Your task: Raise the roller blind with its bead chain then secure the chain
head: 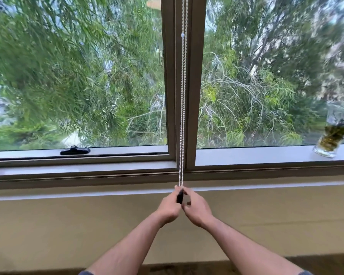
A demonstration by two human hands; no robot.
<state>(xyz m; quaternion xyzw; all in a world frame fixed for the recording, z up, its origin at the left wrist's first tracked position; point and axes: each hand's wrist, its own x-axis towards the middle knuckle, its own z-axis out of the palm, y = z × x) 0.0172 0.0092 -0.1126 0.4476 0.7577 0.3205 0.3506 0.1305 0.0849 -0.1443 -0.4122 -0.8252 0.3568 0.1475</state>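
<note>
A white bead chain (183, 100) hangs as two taut strands down the window's centre post (194, 86), with a larger round stopper bead (182, 35) high up. The strands end at a small black holder (180, 197) on the wall just below the sill. My left hand (168, 208) and my right hand (196, 210) meet at that holder, fingers pinched on it and on the chain's lower end. The holder is mostly hidden between my fingers. The blind itself is out of view above; both panes are uncovered.
A glass vase (335, 129) with greenish matter in water stands on the sill at far right. A black window latch (75, 150) lies on the left frame. Beige wall runs below the sill (87, 192), with a dark floor strip at the bottom.
</note>
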